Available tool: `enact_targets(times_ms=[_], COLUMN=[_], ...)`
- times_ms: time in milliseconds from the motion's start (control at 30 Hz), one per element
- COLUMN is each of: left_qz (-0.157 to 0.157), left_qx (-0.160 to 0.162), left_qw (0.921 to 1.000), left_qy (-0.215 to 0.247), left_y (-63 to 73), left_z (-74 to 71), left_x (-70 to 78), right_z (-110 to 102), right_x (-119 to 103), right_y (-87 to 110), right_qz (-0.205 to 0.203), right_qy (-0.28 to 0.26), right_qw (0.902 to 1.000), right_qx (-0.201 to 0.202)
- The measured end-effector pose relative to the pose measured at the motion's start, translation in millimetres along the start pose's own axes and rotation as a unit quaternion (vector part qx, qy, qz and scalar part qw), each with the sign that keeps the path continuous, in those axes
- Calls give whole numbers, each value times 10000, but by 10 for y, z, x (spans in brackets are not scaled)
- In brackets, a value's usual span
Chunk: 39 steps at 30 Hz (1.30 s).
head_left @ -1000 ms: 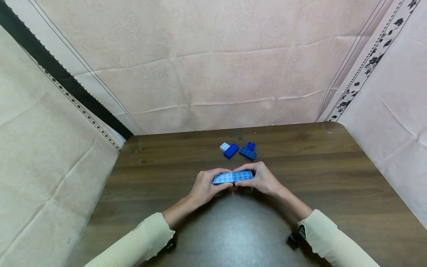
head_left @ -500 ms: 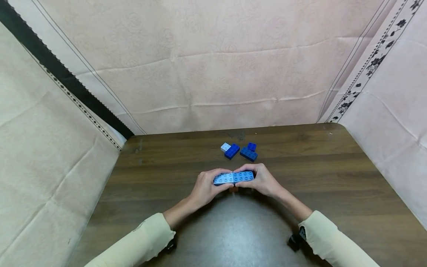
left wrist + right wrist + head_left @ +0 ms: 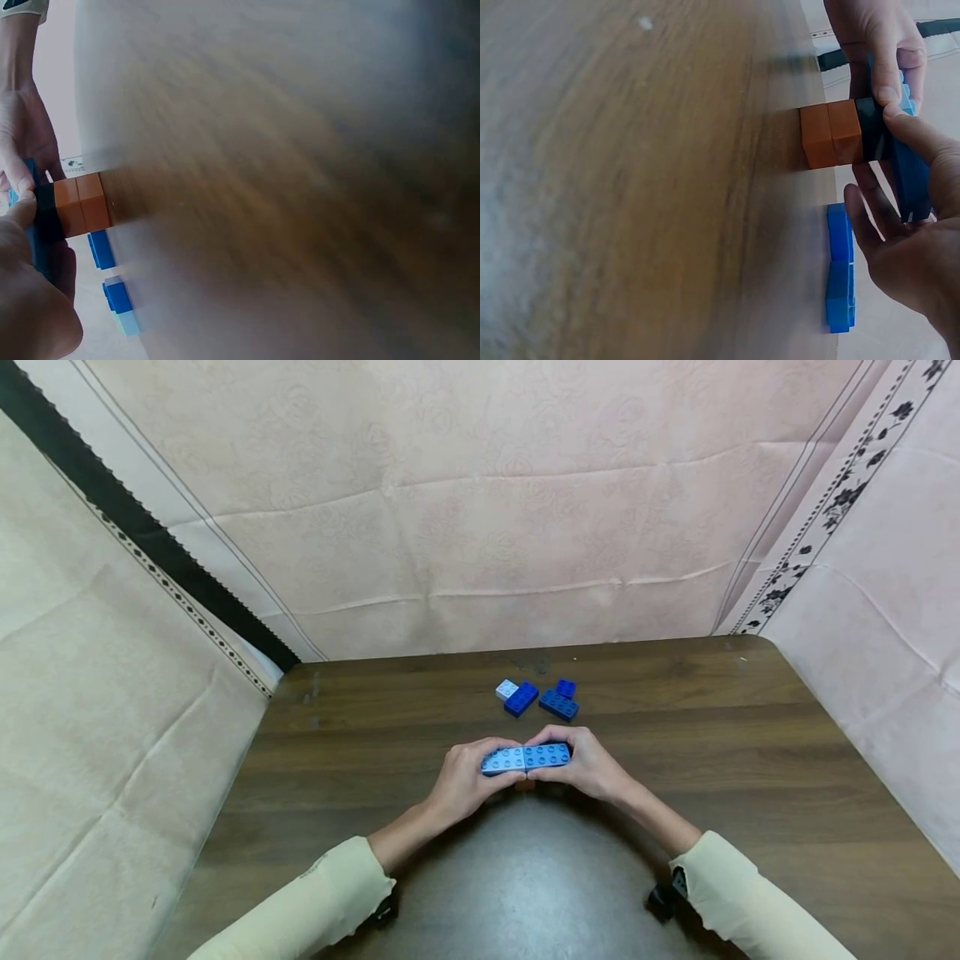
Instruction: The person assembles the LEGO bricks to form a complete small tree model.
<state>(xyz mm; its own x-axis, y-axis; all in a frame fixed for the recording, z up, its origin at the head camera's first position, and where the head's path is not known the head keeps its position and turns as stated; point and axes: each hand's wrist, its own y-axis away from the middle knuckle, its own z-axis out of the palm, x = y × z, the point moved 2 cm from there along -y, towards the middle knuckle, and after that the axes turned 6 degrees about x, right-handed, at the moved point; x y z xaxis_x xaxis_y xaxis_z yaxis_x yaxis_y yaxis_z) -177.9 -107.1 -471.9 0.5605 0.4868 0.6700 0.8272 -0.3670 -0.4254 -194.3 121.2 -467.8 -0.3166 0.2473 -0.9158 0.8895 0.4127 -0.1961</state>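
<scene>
My left hand (image 3: 459, 781) pinches a light blue toy building brick (image 3: 502, 762) between thumb and fingers. On its right, end to end with it, is a medium blue brick (image 3: 547, 757), pinched by my right hand (image 3: 596, 766). Both studded bricks lie level across the top of a small upright stack. In the right wrist view, that stack shows a dark brick (image 3: 870, 129) directly beneath them and two orange-brown bricks (image 3: 830, 135) lower down, standing on the table. My thumbs meet at the near side of the seam. Fingers hide parts of both blue bricks.
Beyond my hands on the wooden table (image 3: 375, 718) lie several loose bricks: a pale blue one (image 3: 506, 689), a blue one (image 3: 521, 700), a dark blue one (image 3: 558, 705) and a small blue one (image 3: 566, 688). Cloth (image 3: 480, 527) hangs behind the table's far edge.
</scene>
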Motion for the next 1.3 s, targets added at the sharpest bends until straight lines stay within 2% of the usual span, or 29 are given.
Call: enact_targets(times_ms=[267,433,633,867,1067,1300], left_qz=[-247,-62,156,289,99,64], left_qx=[-400,-521,-622,-592,-601,-599], left_qw=[9988,9984,9978,9978,9980,9982], left_qy=[-142,-218,-179,-103,-182,68], left_y=[-61,-95,-120,-111,-84,-99], left_z=[-40,-89,-167,-236,-238,-274], left_x=[51,48,24,-4,-23,-93], right_z=[-6,10,12,63,99,91], right_x=[-37,-21,-50,-98,-87,-39], right_y=[21,52,61,35,13,1], right_qz=[-46,-8,-170,-388,-323,-204], right_qy=[417,615,470,266,468,266], right_qw=[9991,9981,9985,9983,9976,9990], right_qx=[28,46,215,341,383,281])
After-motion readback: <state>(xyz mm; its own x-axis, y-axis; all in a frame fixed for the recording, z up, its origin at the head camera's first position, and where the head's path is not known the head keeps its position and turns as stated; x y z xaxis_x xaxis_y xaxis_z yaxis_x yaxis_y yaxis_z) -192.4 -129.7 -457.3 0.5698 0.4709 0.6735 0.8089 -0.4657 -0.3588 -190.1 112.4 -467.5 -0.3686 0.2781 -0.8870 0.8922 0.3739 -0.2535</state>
